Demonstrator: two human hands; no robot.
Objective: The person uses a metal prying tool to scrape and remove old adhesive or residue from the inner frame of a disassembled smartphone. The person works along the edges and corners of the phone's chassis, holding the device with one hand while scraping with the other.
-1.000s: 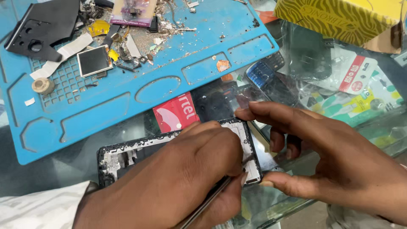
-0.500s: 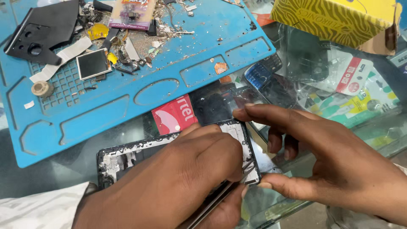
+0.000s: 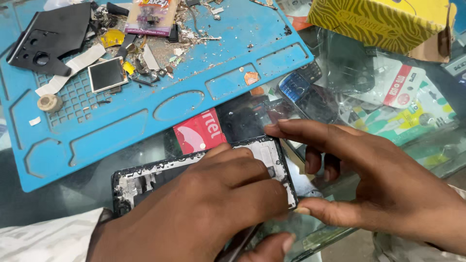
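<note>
I see the opened phone frame (image 3: 194, 177) lying flat on the glass counter (image 3: 58, 204), just below the blue repair mat (image 3: 145, 111). My left hand (image 3: 213, 208) lies curled over the frame, pinching a thin metal tool (image 3: 238, 250) near its lower edge. My right hand (image 3: 374, 189) brackets the frame's right end, forefinger and thumb spread, touching its corners. A red card (image 3: 199, 133) lies beside the mat.
</note>
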